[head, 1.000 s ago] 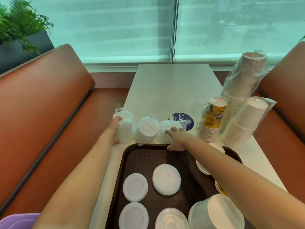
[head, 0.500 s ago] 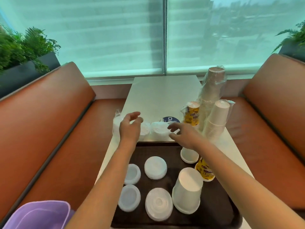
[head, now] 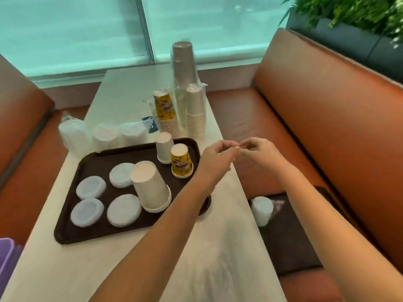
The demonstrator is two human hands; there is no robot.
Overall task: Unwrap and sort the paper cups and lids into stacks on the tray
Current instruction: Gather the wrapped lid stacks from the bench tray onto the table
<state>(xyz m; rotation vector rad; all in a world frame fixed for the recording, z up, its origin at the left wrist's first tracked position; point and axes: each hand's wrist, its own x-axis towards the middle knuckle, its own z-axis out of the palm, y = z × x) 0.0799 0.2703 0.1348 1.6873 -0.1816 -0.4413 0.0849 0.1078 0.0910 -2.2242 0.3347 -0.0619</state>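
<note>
- The white table (head: 122,264) carried a dark brown tray (head: 98,162) at about nine o'clock from the hands.
- Three wrapped cup sleeves stood at twelve o'clock from the tray: a tall brown sleeve (head: 184,68), a white sleeve (head: 195,110) and a yellow printed sleeve (head: 164,112).
- Three wrapped lid packs (head: 104,136) lay along the tray's eleven o'clock edge, unopened.
- On the tray, a large white cup (head: 150,186), a small white cup (head: 164,147) and a yellow cup (head: 181,160) stood upside down; four white lids (head: 105,195) lay at its eight o'clock end.
- Another wrapped white stack (head: 261,210) rested on the bench at five o'clock.
- The left hand (head: 214,158) and right hand (head: 259,151) met fingertip to fingertip, fingers curled, pinching something small; what it was I cannot tell.
- Sorting looked barely begun; the next move likely calls for picking a sleeve and tearing its wrap.
</note>
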